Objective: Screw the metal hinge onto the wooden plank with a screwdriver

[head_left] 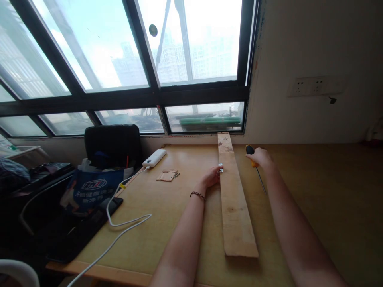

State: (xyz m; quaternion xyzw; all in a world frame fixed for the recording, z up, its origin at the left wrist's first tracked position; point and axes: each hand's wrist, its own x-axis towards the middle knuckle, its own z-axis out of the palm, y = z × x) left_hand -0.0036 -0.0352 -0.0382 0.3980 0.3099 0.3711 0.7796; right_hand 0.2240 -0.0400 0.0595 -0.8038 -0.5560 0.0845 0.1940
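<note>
While metal piece [221, 168] and screwdriver [255, 164] are held by left hand [212, 177] and right hand [262, 157], the stiff-looking centre-right board [235, 201] is best edge-gripped.

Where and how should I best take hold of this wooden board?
I'd take the wooden board by both long edges, midway along, coming from above on either side: it is long and narrow with its broad face up, so that should balance it. Avoid the small metal piece at its left edge, by the left hand, and free the right hand of the screwdriver first.
</note>
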